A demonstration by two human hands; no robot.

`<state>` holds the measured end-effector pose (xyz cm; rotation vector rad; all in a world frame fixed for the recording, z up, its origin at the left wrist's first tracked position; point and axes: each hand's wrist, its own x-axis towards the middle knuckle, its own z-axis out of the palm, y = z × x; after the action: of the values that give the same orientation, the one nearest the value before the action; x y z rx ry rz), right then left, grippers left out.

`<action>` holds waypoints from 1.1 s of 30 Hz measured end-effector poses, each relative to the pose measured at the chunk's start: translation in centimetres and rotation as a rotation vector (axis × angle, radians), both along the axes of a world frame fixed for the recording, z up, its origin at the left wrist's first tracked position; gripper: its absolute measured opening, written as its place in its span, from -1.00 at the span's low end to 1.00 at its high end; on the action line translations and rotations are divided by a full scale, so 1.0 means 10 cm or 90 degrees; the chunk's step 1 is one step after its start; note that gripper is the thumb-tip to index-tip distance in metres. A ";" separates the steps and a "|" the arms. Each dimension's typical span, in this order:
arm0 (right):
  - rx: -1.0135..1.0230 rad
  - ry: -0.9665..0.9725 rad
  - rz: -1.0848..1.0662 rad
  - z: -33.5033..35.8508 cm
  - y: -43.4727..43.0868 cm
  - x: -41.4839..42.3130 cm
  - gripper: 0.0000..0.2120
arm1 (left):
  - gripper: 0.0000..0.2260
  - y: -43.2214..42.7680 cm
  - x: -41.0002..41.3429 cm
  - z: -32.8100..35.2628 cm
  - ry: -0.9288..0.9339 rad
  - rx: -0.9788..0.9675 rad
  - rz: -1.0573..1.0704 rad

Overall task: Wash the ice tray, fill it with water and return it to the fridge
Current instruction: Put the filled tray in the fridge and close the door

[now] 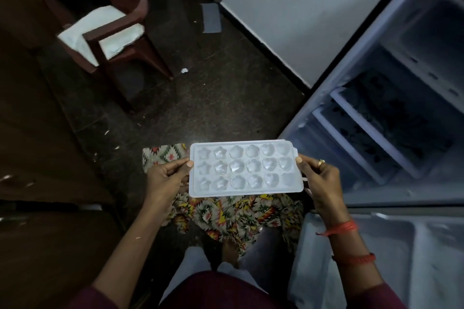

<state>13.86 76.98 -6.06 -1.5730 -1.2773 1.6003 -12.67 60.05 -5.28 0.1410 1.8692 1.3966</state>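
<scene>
maroon garment (221, 291) at bottom edge, both forearms reaching forward from it. right wrist carries two red threads (339, 228).

left hand (167, 179) grips the short left end of the ice tray (242, 168): thumb on top of the rim, fingers curled under. right hand (324, 183) grips the opposite short end the same way, thumb on the rim, a ring (321, 162) on one finger.

tray white, held level in the air between the hands, above a patterned mat (236, 216) on the floor. three rows of six cells: stars at left, flowers in the middle, hearts at right. cells glint; water or not, cannot tell.

fridge (376, 113) just right of the tray, open, pale interior with ledges stepping down. door shelf (371, 246) under the right forearm.

dark speckled floor (226, 88) beyond, small white scraps on it. dark red chair (120, 57) far left with a white cloth (82, 32) on the seat. grey mat (211, 17) beside the white wall (301, 7).
</scene>
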 end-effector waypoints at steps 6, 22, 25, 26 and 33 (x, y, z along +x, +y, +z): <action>0.009 -0.022 -0.098 0.01 0.13 0.34 -0.88 | -0.79 0.57 0.10 -0.02 0.003 -0.001 -0.116; 0.047 -0.021 -0.403 0.11 0.49 0.85 -0.90 | -0.81 2.24 0.35 0.10 -0.044 0.052 -0.442; 0.057 -0.026 -0.443 0.14 0.57 0.90 -0.87 | -0.80 2.53 0.42 0.16 -0.057 0.062 -0.478; 0.059 -0.026 -0.456 0.16 0.60 0.93 -0.87 | -0.80 2.63 0.45 0.19 -0.063 0.070 -0.491; 0.065 -0.018 -0.520 0.24 0.80 1.11 -0.84 | -0.77 3.26 0.64 0.31 -0.040 0.096 -0.589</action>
<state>24.96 85.02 -3.66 -1.7324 -0.5696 0.9734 -6.25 92.69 -2.21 0.8977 1.3374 0.8563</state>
